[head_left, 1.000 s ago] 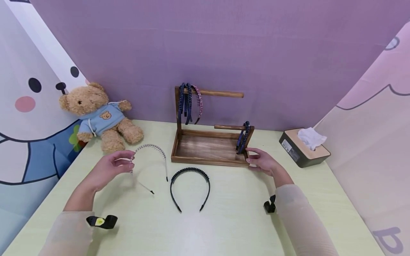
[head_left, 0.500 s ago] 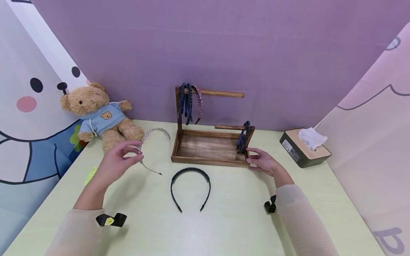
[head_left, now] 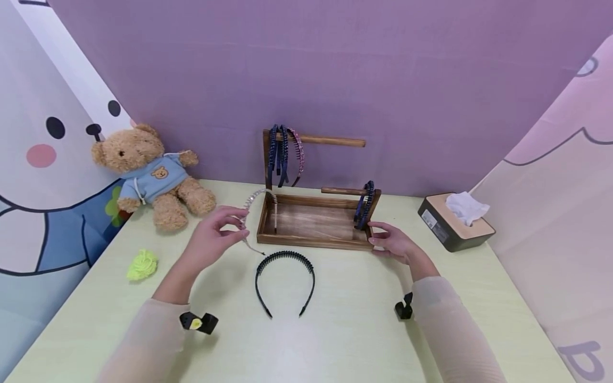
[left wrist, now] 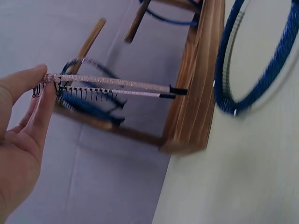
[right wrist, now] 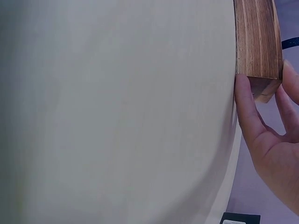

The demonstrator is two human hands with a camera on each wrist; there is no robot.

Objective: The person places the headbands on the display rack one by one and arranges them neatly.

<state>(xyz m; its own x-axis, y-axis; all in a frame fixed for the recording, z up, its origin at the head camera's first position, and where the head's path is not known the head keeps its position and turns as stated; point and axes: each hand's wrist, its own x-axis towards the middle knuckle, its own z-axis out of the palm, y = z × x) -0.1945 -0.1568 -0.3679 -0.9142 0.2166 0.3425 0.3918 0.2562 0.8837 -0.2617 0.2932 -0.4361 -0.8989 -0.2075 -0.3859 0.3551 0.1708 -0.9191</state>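
Note:
My left hand pinches a pale, sparkly headband by its toothed band, thumb against fingers. In the head view the headband is off the table, before the left end of the wooden headband rack. At the rack's front right corner my right hand grips the wood; in the right wrist view its fingers lie around the corner. Two dark blue headbands and a pink one hang on the upper bar. More dark headbands hang on the lower bar, at its right end.
A dark toothed headband lies on the table in front of the rack. To the left are a teddy bear in blue and a yellow-green bundle of yarn. A tissue box stands at the right.
My left hand has carried the pale headband to the right, towards the rack, and the yarn bundle has come into sight behind it. My right hand stays at the rack's corner.

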